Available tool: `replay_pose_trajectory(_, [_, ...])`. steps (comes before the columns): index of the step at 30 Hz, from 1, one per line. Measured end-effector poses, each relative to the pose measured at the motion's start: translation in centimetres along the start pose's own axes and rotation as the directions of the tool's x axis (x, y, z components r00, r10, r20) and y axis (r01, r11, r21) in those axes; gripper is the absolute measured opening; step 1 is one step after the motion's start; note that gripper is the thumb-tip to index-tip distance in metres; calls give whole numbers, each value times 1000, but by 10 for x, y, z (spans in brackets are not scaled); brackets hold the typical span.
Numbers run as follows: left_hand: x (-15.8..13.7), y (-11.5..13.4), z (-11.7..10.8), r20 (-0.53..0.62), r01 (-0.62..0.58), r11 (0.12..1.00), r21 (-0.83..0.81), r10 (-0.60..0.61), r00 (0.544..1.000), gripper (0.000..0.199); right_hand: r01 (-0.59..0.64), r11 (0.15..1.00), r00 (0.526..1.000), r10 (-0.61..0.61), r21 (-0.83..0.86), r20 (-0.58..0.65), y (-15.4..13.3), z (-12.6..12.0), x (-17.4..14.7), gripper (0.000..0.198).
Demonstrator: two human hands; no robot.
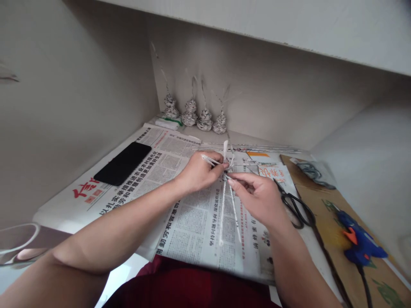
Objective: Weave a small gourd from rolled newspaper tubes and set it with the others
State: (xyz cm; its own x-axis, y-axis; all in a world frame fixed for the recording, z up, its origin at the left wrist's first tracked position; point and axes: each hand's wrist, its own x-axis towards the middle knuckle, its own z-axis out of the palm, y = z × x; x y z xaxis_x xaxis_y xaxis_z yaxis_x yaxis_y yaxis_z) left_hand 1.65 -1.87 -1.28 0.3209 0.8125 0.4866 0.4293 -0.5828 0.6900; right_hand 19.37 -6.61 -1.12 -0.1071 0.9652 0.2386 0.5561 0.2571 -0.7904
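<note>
Between my hands is a small bundle of crossed rolled-paper strips (224, 201), its thin ends sticking out in several directions. My left hand (205, 172) pinches the strips near their crossing from the left. On the right, my right hand (257, 192) has thumb and forefinger closed on the strips just below that crossing. Two long strips hang toward me over the newspaper (195, 231). The crossing itself is partly hidden by my fingers.
Several woven gourd-shaped pieces (204, 119) stand along the back wall. A black phone (123, 163) lies at left. Long paper rolls (272, 149) lie behind my hands. Black-handled scissors (297, 207) and a blue glue gun (361, 237) on cardboard (316, 214) are at right. A shelf (257, 25) overhangs.
</note>
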Motion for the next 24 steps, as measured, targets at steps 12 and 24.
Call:
replay_pose_trajectory(12, [-2,1,3,4,-30,999,18,30,1000,22,4,992,965,-36,-123,-258,-7,6,-4,8])
replay_pose_trajectory(24, [-3,3,5,12,-7,999,42,6,1000,24,30,999,984,-26,22,-176,4,13,3,16])
